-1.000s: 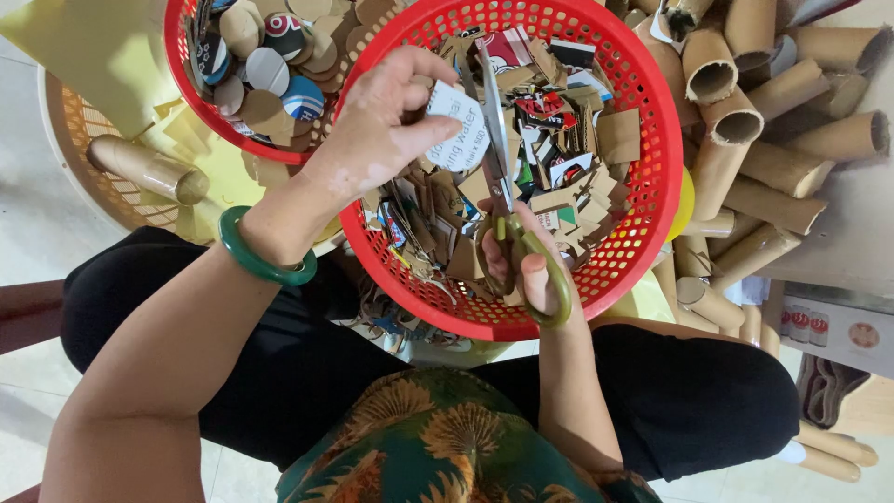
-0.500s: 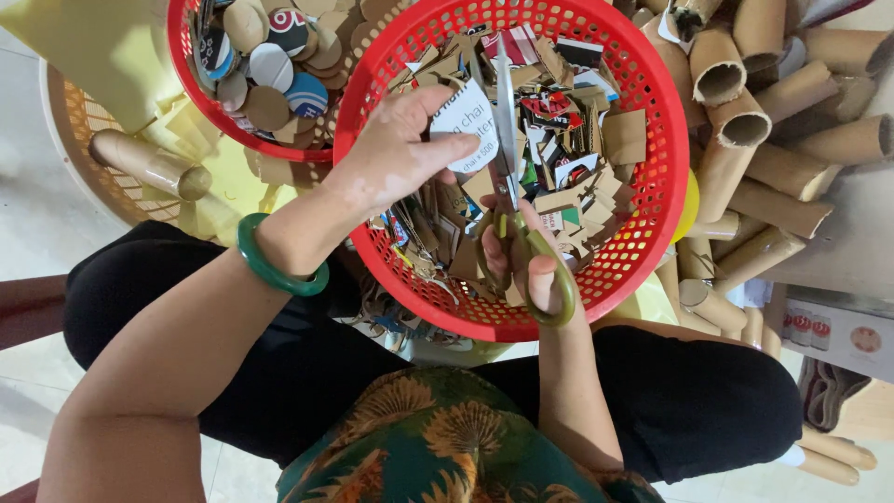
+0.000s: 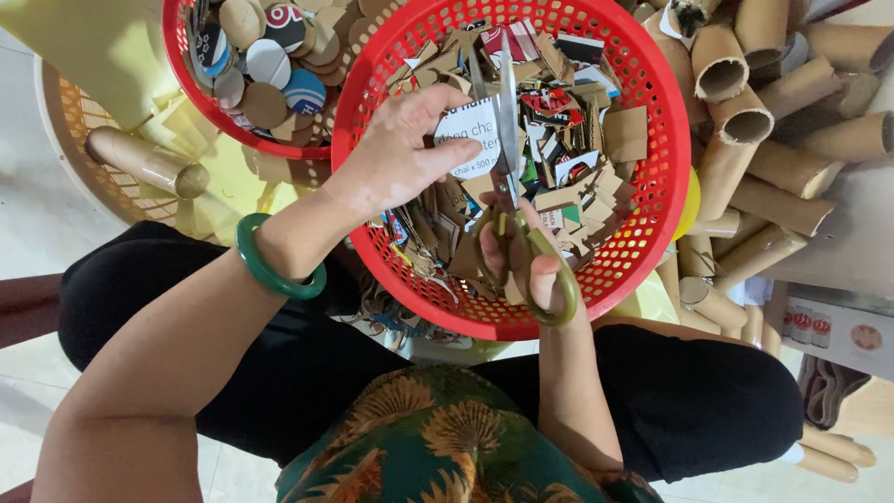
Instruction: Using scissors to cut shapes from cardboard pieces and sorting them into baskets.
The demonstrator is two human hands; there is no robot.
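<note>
Round red basket: a red plastic mesh basket (image 3: 643,233) sits on the person's lap, directly under both hands, and holds a heap of small cut cardboard pieces (image 3: 568,177), brown and printed, mostly squarish.
Second red basket: another red basket (image 3: 186,84), touching the first at the upper left, holds round cardboard discs (image 3: 265,65), some plain brown, some printed in blue, red and white.
Pale woven tray: a cream wicker tray (image 3: 74,140) lies behind the baskets at the left, with a cardboard tube (image 3: 144,163) and yellow paper sheets (image 3: 219,182) in it.
Tube pile: many brown cardboard tubes (image 3: 764,140) are stacked at the right, just beside the first basket's rim.
Left hand: the left hand (image 3: 396,158), with a green bangle (image 3: 270,265) on the wrist, reaches over the first basket; its grip is closed on a white printed card piece (image 3: 470,140), thumb under it and fingers curled over the top.
Right hand: the right hand (image 3: 526,261) has its grip closed through the olive-green handle loops of a pair of scissors (image 3: 507,186).
Scissors: the blades point away from the person and stand slightly apart, right at the edge of the white card.
Card location: the white card is held above the middle of the first basket, between the left hand and the blades.
</note>
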